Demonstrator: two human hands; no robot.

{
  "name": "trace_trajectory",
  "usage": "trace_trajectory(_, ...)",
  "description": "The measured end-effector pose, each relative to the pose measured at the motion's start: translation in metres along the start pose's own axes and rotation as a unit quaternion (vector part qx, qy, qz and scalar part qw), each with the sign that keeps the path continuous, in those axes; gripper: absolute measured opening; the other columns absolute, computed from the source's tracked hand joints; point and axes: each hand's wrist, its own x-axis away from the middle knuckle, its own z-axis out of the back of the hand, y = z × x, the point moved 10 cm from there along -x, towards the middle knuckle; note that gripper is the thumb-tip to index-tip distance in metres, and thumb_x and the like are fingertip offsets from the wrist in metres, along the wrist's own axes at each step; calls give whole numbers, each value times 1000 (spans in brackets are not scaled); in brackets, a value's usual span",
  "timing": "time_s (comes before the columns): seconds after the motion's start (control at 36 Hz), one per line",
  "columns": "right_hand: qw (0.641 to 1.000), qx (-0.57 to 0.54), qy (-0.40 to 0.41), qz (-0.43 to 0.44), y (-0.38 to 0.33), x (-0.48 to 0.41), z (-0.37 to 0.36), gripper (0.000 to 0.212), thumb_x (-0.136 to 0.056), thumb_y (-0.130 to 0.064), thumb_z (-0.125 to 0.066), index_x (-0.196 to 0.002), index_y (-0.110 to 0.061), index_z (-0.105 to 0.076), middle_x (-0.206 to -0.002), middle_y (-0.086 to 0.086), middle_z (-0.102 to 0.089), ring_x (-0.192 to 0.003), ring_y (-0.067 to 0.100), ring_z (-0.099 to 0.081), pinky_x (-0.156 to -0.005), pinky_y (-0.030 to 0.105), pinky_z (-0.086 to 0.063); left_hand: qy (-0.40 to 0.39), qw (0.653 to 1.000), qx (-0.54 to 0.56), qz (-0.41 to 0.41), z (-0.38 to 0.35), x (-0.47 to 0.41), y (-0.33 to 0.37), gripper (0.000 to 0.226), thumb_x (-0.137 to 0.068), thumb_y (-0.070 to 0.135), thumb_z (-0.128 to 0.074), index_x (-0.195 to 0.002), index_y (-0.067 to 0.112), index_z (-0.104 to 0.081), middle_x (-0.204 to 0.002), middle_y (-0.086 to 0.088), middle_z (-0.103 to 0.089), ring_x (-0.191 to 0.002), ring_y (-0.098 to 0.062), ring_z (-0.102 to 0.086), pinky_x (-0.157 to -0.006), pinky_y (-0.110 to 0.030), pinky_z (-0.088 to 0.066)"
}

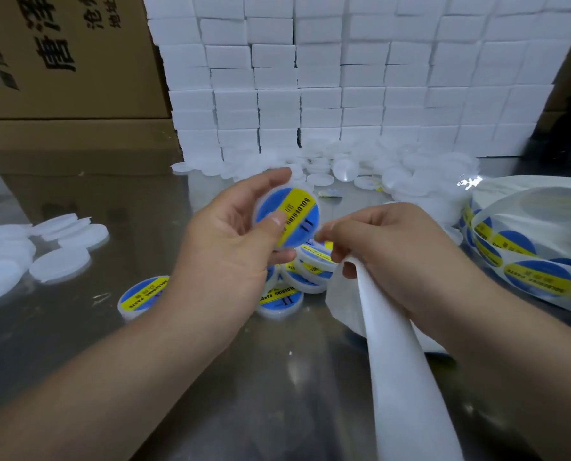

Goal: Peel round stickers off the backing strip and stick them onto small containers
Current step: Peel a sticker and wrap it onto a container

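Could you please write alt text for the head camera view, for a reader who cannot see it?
The left hand holds a small round container bearing a blue and yellow sticker, while the right hand grips the white backing strip. Labelled containers lie on the metal table below, unlabelled white ones behind, a sticker roll at right.

Blue-and-yellow stickered container [297, 211] held tilted, bare white backing strip [397, 361]
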Motion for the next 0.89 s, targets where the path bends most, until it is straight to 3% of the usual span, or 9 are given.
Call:
trace_trajectory(0.14, 996, 31, 76, 23, -2, -3, 19, 57, -70, -53, -52, -88, 1, -54, -66, 7, -49, -53, 8, -31, -59, 27, -26, 63, 997, -25, -32, 20, -7, 15, 39, -92, 3, -48, -94, 40, -62, -106, 15, -63, -51, -7, -61, -52, -21, -53)
trace_trajectory(0.22, 996, 9, 63, 61, -14, 2, 16, 48, -70, -58, -45, -72, -13, -62, -88, -9, -66, -60, 5, -54, -55, 19, -38, 11, 998, -62, -6, 6, -3, 5, 37, -91, 5, -49, -96, 40, -60, -92, 21, -67, -64, -4, -62, -54, -22, -53)
trace_trajectory(0.28, 994, 23, 26, 101, -26, 8, 5, 37, -76, -57, -50, -62, -27, -64, -75, -25, -66, -67, -14, -56, -54, 5, -39, -44, 993, -110, -7, -9, 5, 0, 36, -92, 9, -49, -99, 43, -58, -95, 24, -66, -85, 1, -62, -68, -17, -52)
trace_trajectory(0.33, 992, 63, -5, 114, -29, 11, -5, 34, -75, -56, -51, -68, -25, -65, -65, -16, -65, -59, -6, -56, -51, 9, -39, -83, 988, -131, -20, -19, 10, 0, 37, -92, 10, -48, -100, 45, -56, -97, 24, -65, -93, 7, -59, -78, -10, -46)
trace_trajectory(0.42, 986, 109, -2, 123, -31, 11, -8, 36, -69, -50, -46, -74, -18, -63, -67, -1, -65, -60, 7, -55, -55, 24, -41, -92, 984, -150, -19, -20, 12, -1, 29, -91, 20, -51, -94, 48, -58, -92, 20, -67, -90, 3, -61, -83, -17, -46)
trace_trajectory(0.61, 981, 132, -6, 144, -34, 15, -12, 43, -72, -49, -46, -71, -11, -64, -70, 4, -63, -65, 15, -54, -60, 31, -40, -57, 978, -190, -58, -15, 11, 7, 17, -83, 29, -45, -80, 40, -58, -84, 18, -63, -71, 3, -58, -61, -6, -43)
trace_trajectory(0.75, 989, 98, -14, 109, -29, 13, -8, 34, -80, -47, -43, -69, -25, -67, -65, -9, -64, -64, 1, -56, -60, 17, -43, 5, 958, -282, -57, 5, -1, 4, 22, -93, 31, -45, -76, 39, -55, -80, 17, -60, -68, 3, -54, -55, -8, -40)
trace_trajectory(0.81, 994, 58, -10, 92, -27, 13, -4, 25, -77, -48, -43, -74, -40, -66, -70, -27, -64, -74, -16, -54, -66, 0, -38, 41, 952, -301, -35, 19, -9, -1, 23, -94, 28, -41, -82, 39, -56, -80, 14, -62, -74, 2, -53, -64, -13, -41)
trace_trajectory(0.89, 993, 52, -5, 108, -29, 14, -4, 51, -69, -50, -43, -112, -34, -64, -109, -25, -61, -102, -13, -47, -84, 2, -32, -3, 954, -294, 62, 20, -15, -28, 34, -95, 39, -36, -127, 35, -46, -120, 12, -55, -114, -9, -50, -96, -30, -40)
